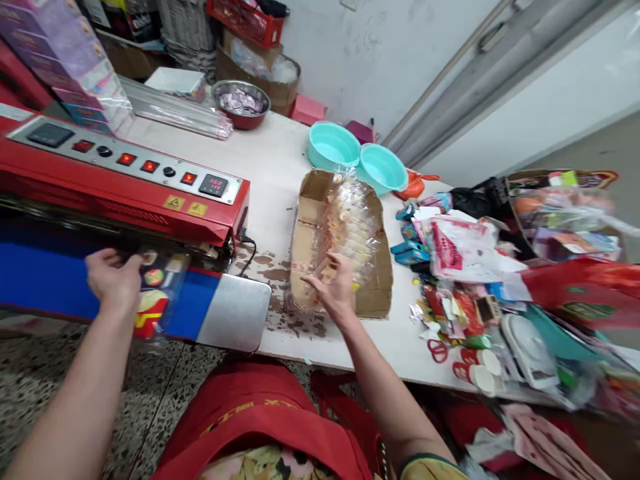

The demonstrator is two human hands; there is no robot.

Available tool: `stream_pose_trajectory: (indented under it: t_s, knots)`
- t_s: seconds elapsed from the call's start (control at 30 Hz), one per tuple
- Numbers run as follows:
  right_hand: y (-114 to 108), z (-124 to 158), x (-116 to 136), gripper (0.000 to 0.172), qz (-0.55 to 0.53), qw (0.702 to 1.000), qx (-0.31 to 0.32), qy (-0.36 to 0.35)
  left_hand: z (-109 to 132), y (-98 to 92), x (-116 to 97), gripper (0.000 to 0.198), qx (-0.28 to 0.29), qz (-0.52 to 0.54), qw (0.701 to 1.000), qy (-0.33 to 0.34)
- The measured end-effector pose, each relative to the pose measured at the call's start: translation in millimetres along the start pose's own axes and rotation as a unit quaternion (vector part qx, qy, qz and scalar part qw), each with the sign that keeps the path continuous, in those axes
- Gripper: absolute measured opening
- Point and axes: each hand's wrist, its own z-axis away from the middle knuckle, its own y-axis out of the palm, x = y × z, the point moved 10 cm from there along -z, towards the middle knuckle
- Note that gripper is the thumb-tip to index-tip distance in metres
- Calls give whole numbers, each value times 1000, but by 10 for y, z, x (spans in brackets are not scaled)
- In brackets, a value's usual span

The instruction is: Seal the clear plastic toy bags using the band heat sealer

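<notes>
A red-painted metal sealing machine (pixel 125 180) is seen at the left, boxy in shape, with a grey control strip of round knobs and small lit displays. Beneath it a smooth blue belt (pixel 40 273) is run towards a rounded plate of brushed steel (pixel 235 313). A glossy, clear plastic packet (pixel 157 293) is laid flat on the belt under the machine's edge; bright red, yellow and green shapes are shown through its film, but what they are cannot be made out. Its upper left edge is gripped by the left hand (pixel 114 277), whose fingers are curled together, their tips hidden behind the knuckles.

To the right, a flattened brown cardboard tray (pixel 375 287), creased and torn at the corners, is set on the pale, stained table (pixel 270 153). A crinkled stack of clear packets (pixel 350 223) is piled in it, and its near end is pressed by the right hand (pixel 336 287), palm down with the fingers spread.

Two round teal plastic basins (pixel 333 143) are placed behind the tray, and a shiny metal bowl (pixel 241 103) farther back. The heap of small goods (pixel 460 267) at the right is blurred and cut off by the frame.
</notes>
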Motion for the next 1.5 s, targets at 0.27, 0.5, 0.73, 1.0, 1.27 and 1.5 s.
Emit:
stream_pose_trajectory:
  t_s: [0.27,0.5,0.73,1.0,1.27,1.5]
  knots:
    - [-916,-151,-937,26,199,976,88,-24,1343,351,-995,22,82,-8,955,285]
    - [-1114,-274,102,15,-97,990,97,-21,2204,1052,-1516,26,361,140,906,171]
    - [-1046,-502,1045,10,-179,977,109,-42,2344,1323,-2417,46,532,394,749,-25]
    - [362,-246,707,23,-312,914,213,151,1864,1149,-1333,29,356,363,846,-159]
    - [1767,152,495,42,-381,840,259,287,1376,1124,-139,32,267,254,876,-311]
    - [2387,173,440,56,-417,812,197,357,1093,919,116,36,290,247,860,-339]
